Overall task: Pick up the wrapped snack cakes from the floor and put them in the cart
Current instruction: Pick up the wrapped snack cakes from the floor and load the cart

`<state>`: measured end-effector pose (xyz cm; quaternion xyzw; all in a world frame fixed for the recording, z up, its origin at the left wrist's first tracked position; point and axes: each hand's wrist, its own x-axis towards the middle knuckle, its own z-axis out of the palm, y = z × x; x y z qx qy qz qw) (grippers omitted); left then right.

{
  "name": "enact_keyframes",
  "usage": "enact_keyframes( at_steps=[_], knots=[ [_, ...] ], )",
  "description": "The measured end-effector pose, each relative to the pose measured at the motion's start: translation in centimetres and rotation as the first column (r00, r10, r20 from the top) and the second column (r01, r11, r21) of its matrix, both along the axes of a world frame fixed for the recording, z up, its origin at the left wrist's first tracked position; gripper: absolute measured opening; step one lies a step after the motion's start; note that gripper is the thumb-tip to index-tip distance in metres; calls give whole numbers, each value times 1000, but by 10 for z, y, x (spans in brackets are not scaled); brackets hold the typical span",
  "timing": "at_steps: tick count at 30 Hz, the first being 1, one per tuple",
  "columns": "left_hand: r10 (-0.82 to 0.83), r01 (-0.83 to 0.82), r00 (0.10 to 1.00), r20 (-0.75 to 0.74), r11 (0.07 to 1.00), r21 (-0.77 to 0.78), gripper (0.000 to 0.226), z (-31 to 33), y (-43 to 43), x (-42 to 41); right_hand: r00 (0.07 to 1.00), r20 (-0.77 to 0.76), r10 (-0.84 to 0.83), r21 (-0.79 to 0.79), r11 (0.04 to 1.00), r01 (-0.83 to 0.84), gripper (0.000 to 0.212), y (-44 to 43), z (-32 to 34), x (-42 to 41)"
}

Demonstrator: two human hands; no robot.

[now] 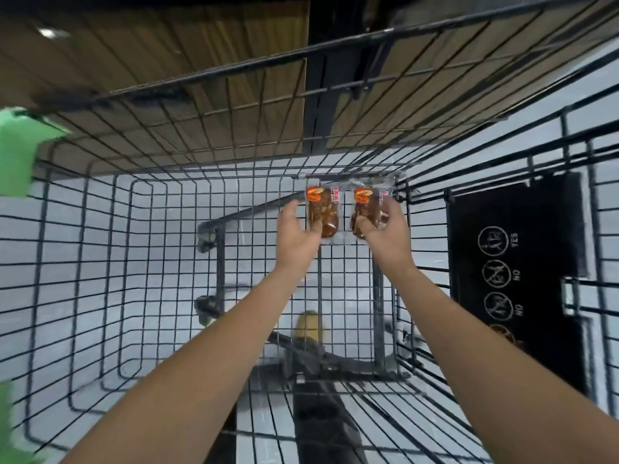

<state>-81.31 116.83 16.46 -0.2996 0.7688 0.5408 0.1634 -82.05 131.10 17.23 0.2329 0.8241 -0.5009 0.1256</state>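
Directly below the camera, a black wire shopping cart [254, 60] fills the view, seen from above and looking down into its basket. Two bare forearms reach forward from the bottom of the frame to the far end of the basket floor.

Two wrapped snack cakes lie side by side there, close to the far wire wall and inside the cart. Each is a dark brown cake in a clear wrapper with an orange label at its top end. The left snack cake [324, 212] and the right snack cake [365, 209] are just beside each other and upright in the frame. Whether they rest fully on the wire floor cannot be told.

The left hand [298, 231] sits at the left cake's lower left edge, fingers straight alongside the wrapper, thumb touching the cake. Whether it grips cannot be told. The right hand [385, 227] holds the right cake, with its thumb across the lower part and its fingers curled round the right edge.

Through the mesh shows a pale floor [150, 212] and a blurred yellow object [310, 324] beneath the basket. On the right wall hangs a black sign [536, 229] with round pictograms marked YES and NO. A blurred green shape [20, 152] lies at the left edge.
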Motion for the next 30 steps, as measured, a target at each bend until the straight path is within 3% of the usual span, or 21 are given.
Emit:
enact_keyframes(
  at_steps=[6, 11, 14, 20, 30],
  knots=[
    [-25, 34, 996, -81, 993, 117, 57, 81, -35, 23, 994, 3, 111, -65, 992, -111, 51, -39, 86, 15],
    [19, 12, 986, -168, 983, 185, 81, 168, -95, 43, 978, -57, 202, -177, 962, -209, 40, -92, 165, 27],
    [73, -31, 962, -261, 987, 160, 74, 215, -142, 62, 941, -108, 319, -212, 918, -336, 35, -131, 207, 35],
    [341, -296, 868, -361, 939, 174, 55, 288, -237, 111, 816, -165, 554, -214, 788, -578, 39, -232, 281, 54],
    [545, -594, 692, -473, 803, 57, 48, 356, -411, 210, 543, -257, 799, -209, 503, -839, 38, -434, 370, 108]
  ],
)
